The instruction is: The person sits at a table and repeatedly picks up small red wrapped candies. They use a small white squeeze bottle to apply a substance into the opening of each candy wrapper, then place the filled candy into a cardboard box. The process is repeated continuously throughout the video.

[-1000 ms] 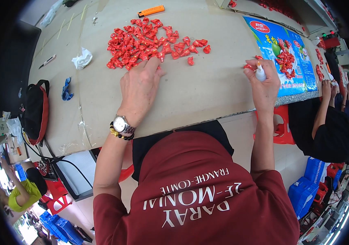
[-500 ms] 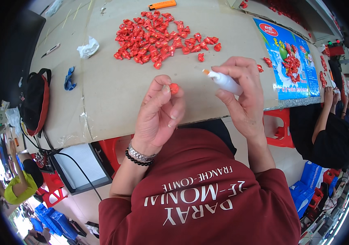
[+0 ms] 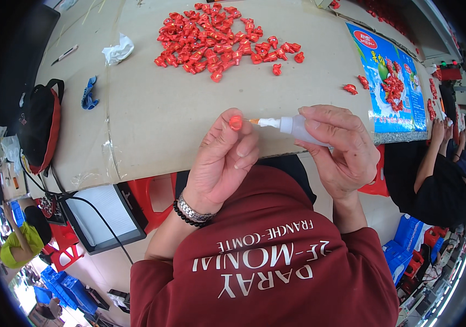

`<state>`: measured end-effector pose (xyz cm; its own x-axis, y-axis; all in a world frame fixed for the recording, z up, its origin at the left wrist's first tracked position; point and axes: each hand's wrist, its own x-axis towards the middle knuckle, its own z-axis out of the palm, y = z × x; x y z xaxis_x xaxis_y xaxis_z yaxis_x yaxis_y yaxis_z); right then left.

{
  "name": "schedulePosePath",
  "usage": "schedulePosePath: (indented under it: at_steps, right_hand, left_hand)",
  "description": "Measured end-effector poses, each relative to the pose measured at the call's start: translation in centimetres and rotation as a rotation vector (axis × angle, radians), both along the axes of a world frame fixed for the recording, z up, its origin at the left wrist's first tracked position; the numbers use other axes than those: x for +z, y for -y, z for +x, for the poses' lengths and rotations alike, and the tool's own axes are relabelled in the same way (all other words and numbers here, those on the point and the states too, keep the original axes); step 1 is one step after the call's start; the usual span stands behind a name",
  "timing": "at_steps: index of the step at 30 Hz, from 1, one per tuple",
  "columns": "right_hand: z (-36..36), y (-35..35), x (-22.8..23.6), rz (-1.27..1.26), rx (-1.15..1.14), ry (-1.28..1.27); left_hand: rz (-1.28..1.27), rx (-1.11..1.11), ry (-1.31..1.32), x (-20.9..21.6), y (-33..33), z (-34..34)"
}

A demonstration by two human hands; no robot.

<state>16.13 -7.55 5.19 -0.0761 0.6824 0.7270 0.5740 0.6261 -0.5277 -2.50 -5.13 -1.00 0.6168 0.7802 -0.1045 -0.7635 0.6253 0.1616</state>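
Got a tan table [image 3: 162, 120] here, kinda taped up. Loaded with a messy pile of red pieces [image 3: 216, 54], plus a crumpled tissue [image 3: 118, 50], a pen [image 3: 64, 55], a blue strip [image 3: 89, 94] and a blue sheet [image 3: 415, 109].

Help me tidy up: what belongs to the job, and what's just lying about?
Likely job:
red piece in left hand
white bottle in right hand
heap of red pieces

Apparently lying about:
white wad
blue strip
pen-like tool
black-and-red bag
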Motion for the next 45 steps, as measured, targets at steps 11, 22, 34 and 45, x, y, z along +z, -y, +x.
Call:
schedulePosePath:
  at_steps: [11,22,34,45]
  right_hand:
    - [-0.3,0.0,-0.3,0.017,0.034,0.137]
    - [-0.1,0.3,-0.3,0.022,0.017,0.157]
    - [-0.2,0.8,0.4,-0.013,0.026,0.119]
    - [-0.4,1.0,0.2,-0.024,0.049,0.111]
  left_hand:
    - [0.009,0.002,-0.030,-0.2,0.3,-0.3]
    - [0.021,0.049,-0.096,0.3,0.4,-0.3]
    - [0.175,0.169,-0.172,0.0,0.2,-0.5]
    - [0.194,0.143,-0.173,0.0,0.4,-0.4]
